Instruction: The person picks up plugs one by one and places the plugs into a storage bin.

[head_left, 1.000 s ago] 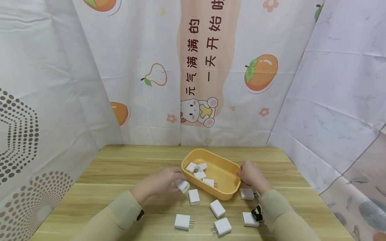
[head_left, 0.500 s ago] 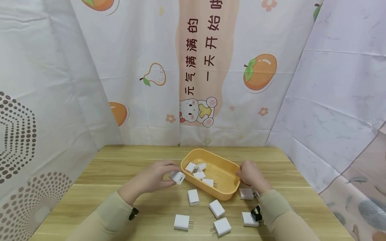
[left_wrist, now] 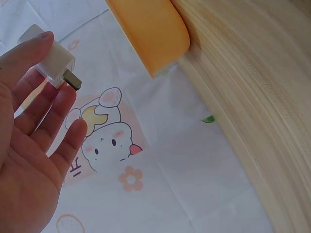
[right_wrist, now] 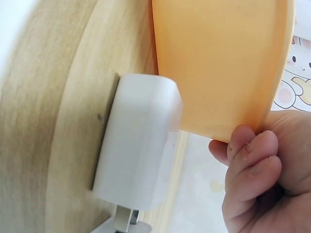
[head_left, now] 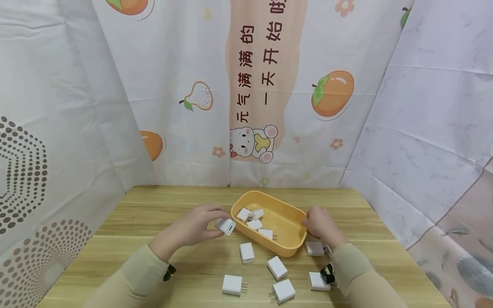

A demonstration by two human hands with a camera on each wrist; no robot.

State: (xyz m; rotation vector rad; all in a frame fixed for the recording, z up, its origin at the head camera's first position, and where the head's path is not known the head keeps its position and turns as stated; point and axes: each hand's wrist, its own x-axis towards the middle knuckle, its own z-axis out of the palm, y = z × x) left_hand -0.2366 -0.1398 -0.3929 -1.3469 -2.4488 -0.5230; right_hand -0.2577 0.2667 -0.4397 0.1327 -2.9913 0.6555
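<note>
My left hand pinches a white plug charger between thumb and fingers, just left of the orange-yellow plastic box. In the left wrist view, metal prongs stick out of that charger towards the lower right. My right hand grips the box's right end, with fingers at its rim in the right wrist view. Several white chargers lie inside the box, towards its left end. Close to my right hand, another charger lies on the table beside the box wall.
Several more chargers lie on the wooden table in front of the box, among them one charger near its front wall and another charger nearer me. A charger lies partly behind my right wrist strap. Printed curtains enclose the table's back and sides.
Over the last second my left hand has drawn the charger up and to the left, away from the chargers on the table. Lately it stays nearly still. My right hand and the box keep their place.
</note>
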